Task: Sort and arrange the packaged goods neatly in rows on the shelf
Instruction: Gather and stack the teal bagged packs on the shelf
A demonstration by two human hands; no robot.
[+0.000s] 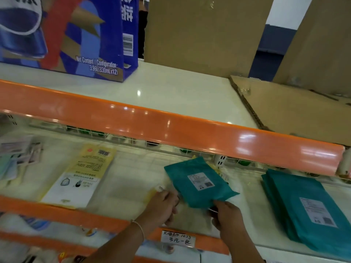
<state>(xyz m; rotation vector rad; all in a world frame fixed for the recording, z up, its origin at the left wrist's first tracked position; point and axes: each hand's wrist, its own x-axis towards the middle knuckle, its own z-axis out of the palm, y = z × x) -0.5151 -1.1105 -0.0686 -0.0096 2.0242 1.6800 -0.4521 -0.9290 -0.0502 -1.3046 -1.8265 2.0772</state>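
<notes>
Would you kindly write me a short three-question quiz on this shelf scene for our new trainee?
1. True or false: the teal pouch at the hands lies squared up with the teal stack.
2. Which hand grips the teal pouch's near edge? A) left hand B) right hand
3. Fill in: the blue carton stands on the ____ shelf.

Key: 1 false, it lies askew, apart to the stack's left. 2 B. 3 upper.

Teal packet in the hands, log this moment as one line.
phase: sorting | right hand: grips teal packet | left hand: on yellow packet | teal stack: shelf right
</notes>
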